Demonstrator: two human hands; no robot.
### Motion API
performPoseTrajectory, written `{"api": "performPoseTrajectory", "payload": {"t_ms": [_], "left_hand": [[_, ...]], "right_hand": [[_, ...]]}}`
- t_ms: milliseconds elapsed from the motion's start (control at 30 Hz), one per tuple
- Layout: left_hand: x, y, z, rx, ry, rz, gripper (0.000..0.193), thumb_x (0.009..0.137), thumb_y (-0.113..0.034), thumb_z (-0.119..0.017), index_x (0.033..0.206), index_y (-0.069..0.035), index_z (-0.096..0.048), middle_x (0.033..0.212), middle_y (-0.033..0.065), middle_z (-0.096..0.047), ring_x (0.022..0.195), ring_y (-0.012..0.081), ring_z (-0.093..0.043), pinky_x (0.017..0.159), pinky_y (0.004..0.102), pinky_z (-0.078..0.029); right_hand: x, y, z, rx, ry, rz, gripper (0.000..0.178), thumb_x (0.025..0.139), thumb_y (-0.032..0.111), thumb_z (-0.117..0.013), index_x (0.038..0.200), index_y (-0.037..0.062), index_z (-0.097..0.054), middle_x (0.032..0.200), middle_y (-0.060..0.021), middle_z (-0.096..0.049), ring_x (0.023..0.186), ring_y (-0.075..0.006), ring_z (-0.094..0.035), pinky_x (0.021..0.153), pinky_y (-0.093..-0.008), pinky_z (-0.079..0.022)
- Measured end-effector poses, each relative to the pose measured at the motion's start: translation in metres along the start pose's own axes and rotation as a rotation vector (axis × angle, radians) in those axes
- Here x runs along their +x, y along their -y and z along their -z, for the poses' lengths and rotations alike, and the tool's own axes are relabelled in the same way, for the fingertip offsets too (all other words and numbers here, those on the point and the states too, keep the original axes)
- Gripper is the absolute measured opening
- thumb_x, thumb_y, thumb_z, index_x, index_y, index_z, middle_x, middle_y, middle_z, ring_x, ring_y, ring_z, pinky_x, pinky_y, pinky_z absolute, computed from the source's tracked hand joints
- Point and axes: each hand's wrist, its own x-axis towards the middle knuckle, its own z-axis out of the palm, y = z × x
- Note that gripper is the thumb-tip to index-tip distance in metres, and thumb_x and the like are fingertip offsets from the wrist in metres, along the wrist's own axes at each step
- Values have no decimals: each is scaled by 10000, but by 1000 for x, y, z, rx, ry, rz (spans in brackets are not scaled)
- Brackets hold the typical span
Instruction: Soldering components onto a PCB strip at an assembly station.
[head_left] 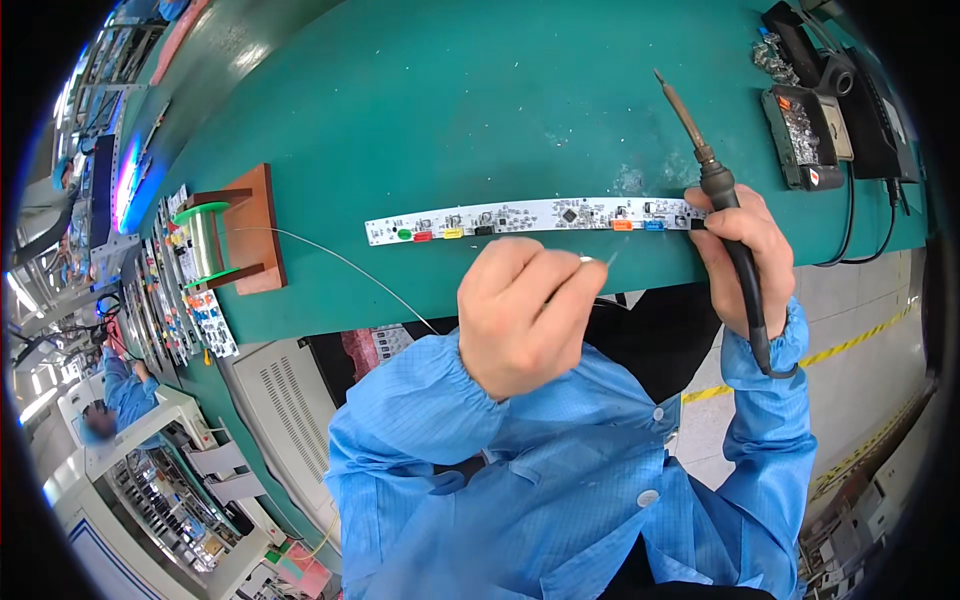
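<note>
A long white circuit board (540, 216) lies on the green bench, slightly bowed, with green, red, yellow, black, orange and blue connectors along its near edge. My right hand (748, 255) grips a soldering iron (718, 180), its tip pointing up and away over the bench. Fingertips of that same hand touch a black part at the board's right end. Just below the board's middle, my left hand (525, 315) is closed in a pinch on thin solder wire (613, 257). From a spool (208, 245) on a brown stand, solder runs toward my left sleeve.
A soldering station (880, 115) with cables and a black box of metal shavings (800, 130) stand at the far right. Stacked boards (165, 290) lie left of the spool. Small white specks dot the bench (450, 120). Another person (125, 395) sits at the far left.
</note>
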Motion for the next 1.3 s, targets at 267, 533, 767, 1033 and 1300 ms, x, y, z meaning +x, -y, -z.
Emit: {"api": "performPoseTrajectory", "payload": {"t_ms": [267,533,767,1033,1300], "left_hand": [[-7,-41,19,-534,-65,449,203,598,133,-657,744,2,-605,646,100,-583,511,148,-543,431,227,-385],[-4,-49,-6,-703,-65,371,193,609,66,-729,749,7,-610,588,95,-600,433,185,-550,381,247,-384],[-2,-21,12,-411,-77,375,189,583,98,-667,725,-15,-614,559,66,-605,465,144,-570,407,234,-387],[4,8,5,-330,17,422,146,650,56,-627,648,-11,-498,1095,209,-621,445,61,-447,399,208,-345],[2,13,1,-374,-13,410,181,631,52,-618,616,-25,-455,1068,234,-630,450,73,-472,389,219,-355]], "right_hand": [[0,16,3,-112,-8,-61,443,713,-59,-658,1102,52,-476,1093,-259,-587,1030,-364,-559,917,-467,-410],[-26,75,-24,610,-139,-299,432,766,-138,-597,1052,136,-424,1043,-290,-575,628,-170,-574,561,-302,-500],[-28,53,-16,428,-346,-271,325,940,201,-519,1240,129,-415,1059,-289,-568,748,-225,-592,689,-368,-502],[-5,88,-11,-291,-109,-62,106,710,185,-636,798,126,-648,591,-7,-465,560,-156,-434,826,-459,-390],[3,94,-24,-371,-58,-85,151,634,122,-650,779,150,-679,580,35,-466,532,-127,-430,881,-432,-366]]}}
